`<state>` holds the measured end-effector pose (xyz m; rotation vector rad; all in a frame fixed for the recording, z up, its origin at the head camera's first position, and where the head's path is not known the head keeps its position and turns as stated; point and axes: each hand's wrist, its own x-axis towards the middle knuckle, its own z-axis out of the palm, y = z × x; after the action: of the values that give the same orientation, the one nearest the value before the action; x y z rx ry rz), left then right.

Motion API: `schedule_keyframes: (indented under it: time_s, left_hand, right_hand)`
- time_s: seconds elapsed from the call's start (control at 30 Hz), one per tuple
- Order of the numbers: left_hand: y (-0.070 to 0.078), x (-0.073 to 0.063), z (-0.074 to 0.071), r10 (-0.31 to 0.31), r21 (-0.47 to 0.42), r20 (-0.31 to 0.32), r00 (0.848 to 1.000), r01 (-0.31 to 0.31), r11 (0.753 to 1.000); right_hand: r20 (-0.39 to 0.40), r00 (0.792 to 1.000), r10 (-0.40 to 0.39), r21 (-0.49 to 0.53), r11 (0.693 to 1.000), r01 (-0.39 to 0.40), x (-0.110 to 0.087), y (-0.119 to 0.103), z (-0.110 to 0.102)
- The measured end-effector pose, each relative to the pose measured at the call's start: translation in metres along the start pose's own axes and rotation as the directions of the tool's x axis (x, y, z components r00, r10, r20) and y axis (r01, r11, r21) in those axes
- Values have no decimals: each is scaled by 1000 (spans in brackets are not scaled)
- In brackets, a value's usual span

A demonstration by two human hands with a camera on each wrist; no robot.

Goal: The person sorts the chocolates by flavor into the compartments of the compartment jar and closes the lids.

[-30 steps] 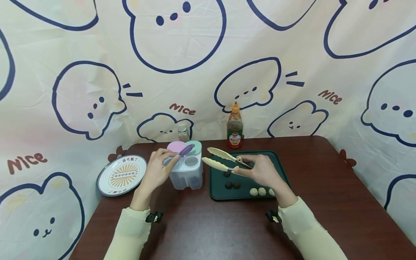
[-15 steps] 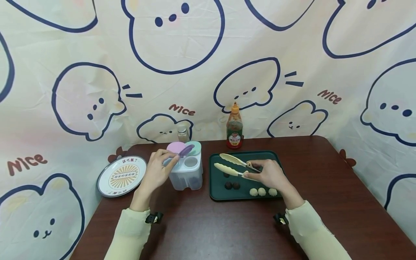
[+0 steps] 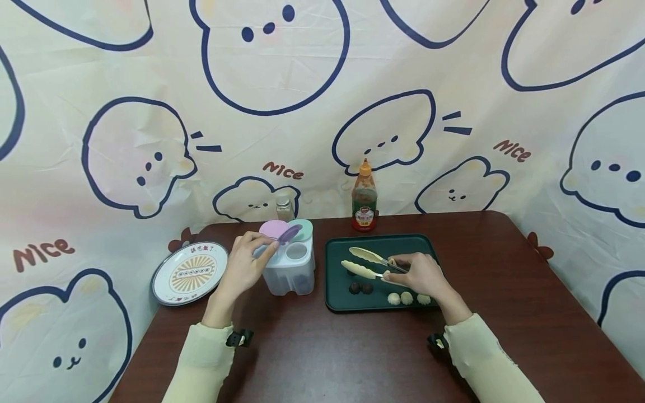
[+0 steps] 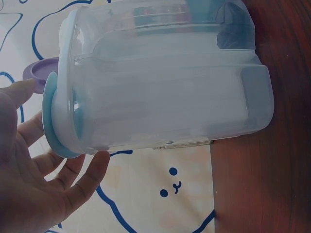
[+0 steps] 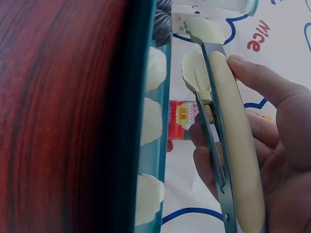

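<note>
My left hand [image 3: 247, 263] pinches the raised purple lid [image 3: 289, 233] of a translucent seasoning box [image 3: 289, 277]. One round opening on the box's top is uncovered; pink and mint lids lie behind it. In the left wrist view, the thumb touches the purple lid [image 4: 43, 73] and other fingertips are at the box's edge. My right hand [image 3: 422, 274] grips cream-tipped tongs [image 3: 358, 268] over the dark green tray [image 3: 335, 301]. Their tips are spread, with nothing between them. Dark balls [image 3: 355, 287] and white balls [image 3: 406, 298] sit on the tray, some dark ones partly hidden by the tongs.
A patterned white plate [image 3: 189, 274] leans at the table's left edge. Behind the box and tray stand a small glass shaker [image 3: 284, 208] and an orange-capped sauce bottle [image 3: 364, 207]. A printed cloth [image 3: 312, 134] hangs around the brown table [image 3: 322, 352].
My right hand has moved the tongs right and toward me, from beside the seasoning box to over the tray. The left hand and the purple lid have stayed in place.
</note>
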<state>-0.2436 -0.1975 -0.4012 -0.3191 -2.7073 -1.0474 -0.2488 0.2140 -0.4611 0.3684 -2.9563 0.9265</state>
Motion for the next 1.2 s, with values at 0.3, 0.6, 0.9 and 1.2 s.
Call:
schedule_keyframes:
  time_s: [0.3, 0.6, 0.9, 1.2]
  left_hand:
    - [0, 0, -1, 1, -1, 1, 1000, -1, 1000]
    - [-1, 0, -1, -6, 3, 9, 1000, 6, 1000]
    - [0, 1, -1, 0, 2, 7, 1000, 0, 1000]
    - [0, 0, 0, -8, 4, 11, 1000, 8, 1000]
  right_hand:
    - [30, 999, -13, -8, 1000, 14, 2, 3, 6]
    - [22, 1000, 19, -57, 998, -18, 4, 6, 7]
    - [19, 1000, 9, -37, 999, -8, 5, 10, 8]
    - [17, 1000, 26, -19, 999, -26, 4, 11, 9]
